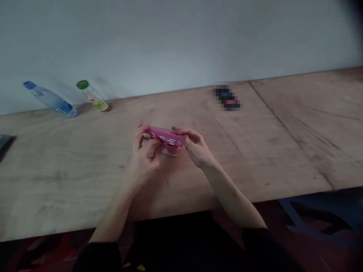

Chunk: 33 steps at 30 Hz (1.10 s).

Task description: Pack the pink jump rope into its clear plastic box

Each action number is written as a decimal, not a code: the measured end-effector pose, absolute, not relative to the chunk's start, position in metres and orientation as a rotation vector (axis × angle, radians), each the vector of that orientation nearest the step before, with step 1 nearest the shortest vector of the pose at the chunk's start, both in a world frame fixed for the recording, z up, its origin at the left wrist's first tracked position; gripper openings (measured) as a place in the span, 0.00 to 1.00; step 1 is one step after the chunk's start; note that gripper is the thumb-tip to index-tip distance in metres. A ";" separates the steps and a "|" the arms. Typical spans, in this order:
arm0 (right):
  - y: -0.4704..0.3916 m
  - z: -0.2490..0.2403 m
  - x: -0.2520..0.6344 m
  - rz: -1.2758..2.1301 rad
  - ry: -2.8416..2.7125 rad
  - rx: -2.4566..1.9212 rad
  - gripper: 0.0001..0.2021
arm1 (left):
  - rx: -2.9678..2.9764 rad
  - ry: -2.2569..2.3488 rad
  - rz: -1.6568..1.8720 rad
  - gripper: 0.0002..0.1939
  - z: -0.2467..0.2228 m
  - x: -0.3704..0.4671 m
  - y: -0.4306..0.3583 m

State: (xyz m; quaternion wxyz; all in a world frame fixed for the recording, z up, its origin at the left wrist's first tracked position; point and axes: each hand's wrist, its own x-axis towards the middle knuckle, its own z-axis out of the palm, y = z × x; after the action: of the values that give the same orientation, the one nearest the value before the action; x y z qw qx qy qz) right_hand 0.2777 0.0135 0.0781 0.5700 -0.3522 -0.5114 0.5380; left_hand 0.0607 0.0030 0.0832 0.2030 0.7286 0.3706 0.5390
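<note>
A small pink box with white print is held up between both hands over the wooden table. My left hand grips its left end, with the fingers bent round the edge and the thumb near its lower side. At the right end, my right hand holds the box between thumb and fingers. Below the box a paler pinkish flap or piece shows; whether it belongs to the box I cannot tell.
A clear bottle with a blue cap and one with a green cap stand by the wall at the back left. A blurred dark object lies at the back right. A dark item sits at the left edge.
</note>
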 end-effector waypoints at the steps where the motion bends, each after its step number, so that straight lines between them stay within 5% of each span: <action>1: 0.014 0.078 0.278 1.271 -1.203 -0.828 0.24 | 2.014 1.027 1.453 0.07 0.090 0.060 0.003; 11: 0.011 0.072 0.279 1.300 -1.227 -0.830 0.26 | 1.875 1.088 1.500 0.09 0.090 0.055 -0.008; 17: 0.008 0.077 0.282 1.126 -1.315 -0.876 0.18 | 1.837 1.140 1.609 0.25 0.075 0.057 0.003; 24: -0.001 0.092 0.276 0.750 -1.604 -0.932 0.12 | 1.946 0.960 1.499 0.11 0.072 0.036 0.023; 33: 0.005 0.095 0.285 0.655 -1.695 -0.927 0.12 | 2.018 0.970 1.551 0.10 0.069 0.035 0.024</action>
State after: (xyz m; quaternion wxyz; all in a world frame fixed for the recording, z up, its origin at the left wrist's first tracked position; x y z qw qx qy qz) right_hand 0.2851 0.0052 0.0955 0.5235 -0.3871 -0.7080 0.2734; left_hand 0.0354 0.0235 0.0691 0.2072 0.7248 0.3484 0.5570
